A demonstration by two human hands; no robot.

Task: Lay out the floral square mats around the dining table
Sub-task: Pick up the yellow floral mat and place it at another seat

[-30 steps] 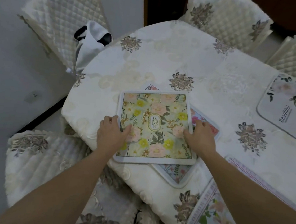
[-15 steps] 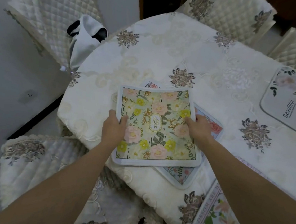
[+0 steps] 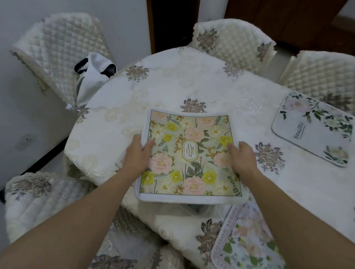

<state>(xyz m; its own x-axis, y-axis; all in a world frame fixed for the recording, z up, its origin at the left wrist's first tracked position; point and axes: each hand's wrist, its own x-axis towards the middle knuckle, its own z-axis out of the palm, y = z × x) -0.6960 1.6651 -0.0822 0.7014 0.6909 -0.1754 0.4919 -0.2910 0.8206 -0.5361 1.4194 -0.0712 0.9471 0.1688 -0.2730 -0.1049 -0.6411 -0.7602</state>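
A square mat with pink and yellow flowers and a "GARDEN" label (image 3: 191,157) is lifted off the table, sagging between both hands. My left hand (image 3: 137,154) grips its left edge, thumb on top. My right hand (image 3: 242,160) grips its right edge the same way. The mat that lay beneath it is hidden except for a dark sliver (image 3: 195,207) under the near edge. A white "Beautiful" mat with green leaves (image 3: 316,128) lies at the right. A pale bordered floral mat (image 3: 254,254) lies at the near right edge.
The oval table has a cream cloth with embroidered flowers (image 3: 187,87). Quilted cream chairs stand around it: far left (image 3: 59,47), far middle (image 3: 231,39), far right (image 3: 334,75), near left (image 3: 42,197). A white bag with black handles (image 3: 93,76) sits on the far left chair.
Both hands took hold of the "GARDEN" mat by its side edges and lifted it off the mat beneath. The view tilted up, showing more of the chairs.
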